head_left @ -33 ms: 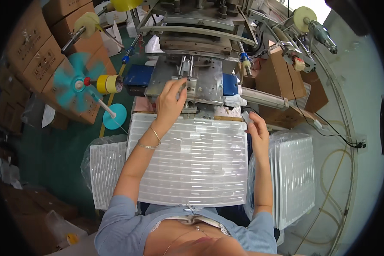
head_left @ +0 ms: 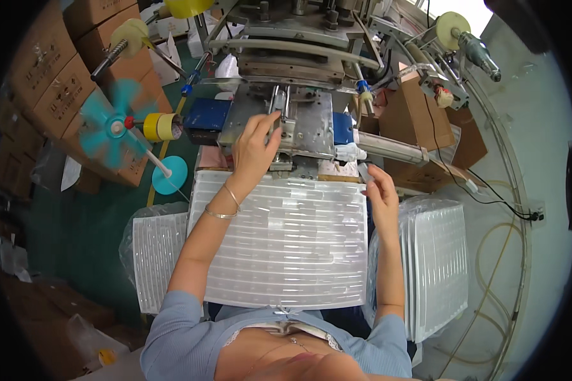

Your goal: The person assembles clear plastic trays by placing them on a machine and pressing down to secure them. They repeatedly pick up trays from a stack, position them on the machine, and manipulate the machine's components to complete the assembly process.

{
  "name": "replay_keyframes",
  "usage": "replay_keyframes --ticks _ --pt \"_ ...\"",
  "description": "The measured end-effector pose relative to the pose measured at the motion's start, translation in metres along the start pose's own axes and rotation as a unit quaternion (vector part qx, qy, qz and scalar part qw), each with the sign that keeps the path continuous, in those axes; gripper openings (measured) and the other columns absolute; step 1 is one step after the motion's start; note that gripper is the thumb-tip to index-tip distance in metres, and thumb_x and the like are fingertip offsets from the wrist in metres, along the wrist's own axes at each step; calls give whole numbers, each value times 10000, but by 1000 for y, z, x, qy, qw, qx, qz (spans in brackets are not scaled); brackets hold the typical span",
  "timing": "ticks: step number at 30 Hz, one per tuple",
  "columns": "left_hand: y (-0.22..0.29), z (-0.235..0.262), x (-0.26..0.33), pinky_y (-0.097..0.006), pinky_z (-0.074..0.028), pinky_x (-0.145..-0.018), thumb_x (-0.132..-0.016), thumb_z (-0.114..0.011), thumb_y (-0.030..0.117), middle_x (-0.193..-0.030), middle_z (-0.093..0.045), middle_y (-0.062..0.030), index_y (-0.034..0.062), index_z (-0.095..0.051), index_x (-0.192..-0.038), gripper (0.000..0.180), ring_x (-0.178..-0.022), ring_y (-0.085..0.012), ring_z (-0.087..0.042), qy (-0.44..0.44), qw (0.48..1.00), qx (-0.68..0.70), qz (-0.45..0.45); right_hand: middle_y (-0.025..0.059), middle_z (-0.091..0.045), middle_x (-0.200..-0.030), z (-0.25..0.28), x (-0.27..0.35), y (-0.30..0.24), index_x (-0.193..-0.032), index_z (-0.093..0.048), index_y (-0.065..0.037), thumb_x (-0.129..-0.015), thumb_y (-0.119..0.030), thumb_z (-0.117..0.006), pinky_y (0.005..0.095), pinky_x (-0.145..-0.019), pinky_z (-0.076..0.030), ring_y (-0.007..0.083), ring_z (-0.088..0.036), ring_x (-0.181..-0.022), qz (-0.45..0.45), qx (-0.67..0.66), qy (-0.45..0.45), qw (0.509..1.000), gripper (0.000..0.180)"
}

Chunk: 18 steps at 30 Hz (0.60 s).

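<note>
My left hand [head_left: 255,147] reaches to the metal fixture [head_left: 285,124] on the machine's steel plate [head_left: 314,120]. Its fingertips are drawn together on the fixture, and whatever they grip is too small or hidden to name. My right hand [head_left: 382,190] is by the right far corner of a large white tray [head_left: 286,254]. Between its thumb and fingers is a small clear plastic piece [head_left: 364,170]. Rows of similar clear pieces lie in the tray's long slots, in front of my body. Two short shiny rods [head_left: 279,98] stand behind my left fingertips.
A press head [head_left: 292,63] spans above the fixture. Blue blocks [head_left: 208,117] flank the plate. To the left are a turquoise fan [head_left: 116,127], tape rolls [head_left: 159,126] and stacked cartons [head_left: 60,101]. More trays [head_left: 442,267] stand at the right, near a metal cylinder [head_left: 391,147] and an open carton [head_left: 419,114].
My right hand has shifted very slightly toward the left. A thin grey edge shows beside the left of the press head. My left fingers stay at the fixture.
</note>
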State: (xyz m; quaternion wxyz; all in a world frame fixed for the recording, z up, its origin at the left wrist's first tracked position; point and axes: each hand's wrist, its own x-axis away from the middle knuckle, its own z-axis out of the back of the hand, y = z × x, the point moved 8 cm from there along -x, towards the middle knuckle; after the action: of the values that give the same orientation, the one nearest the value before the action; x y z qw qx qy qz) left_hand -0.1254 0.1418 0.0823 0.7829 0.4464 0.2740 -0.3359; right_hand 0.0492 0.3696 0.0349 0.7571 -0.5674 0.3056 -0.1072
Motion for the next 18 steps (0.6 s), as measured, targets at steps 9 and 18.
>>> replay_keyframes --ticks 9,18 --pt "15 -65 -55 -339 -497 -614 -752 -681 348 -837 -598 -62 139 -649 -1002 328 -718 -250 -626 -182 965 -188 -29 142 -645 -1004 -83 -73 -41 -1063 -611 -30 -835 -70 -614 334 -703 -530 264 -644 -849 154 187 48 969 232" --pt "16 -21 30 -279 -430 -582 -745 -707 104 -812 -564 -47 85 -660 -1019 279 -648 -165 -529 -115 982 127 76 76 -654 -888 -150 -117 -45 -949 -635 -92 -737 -163 -670 374 -683 -470 268 -620 -794 290 377 50 878 226"
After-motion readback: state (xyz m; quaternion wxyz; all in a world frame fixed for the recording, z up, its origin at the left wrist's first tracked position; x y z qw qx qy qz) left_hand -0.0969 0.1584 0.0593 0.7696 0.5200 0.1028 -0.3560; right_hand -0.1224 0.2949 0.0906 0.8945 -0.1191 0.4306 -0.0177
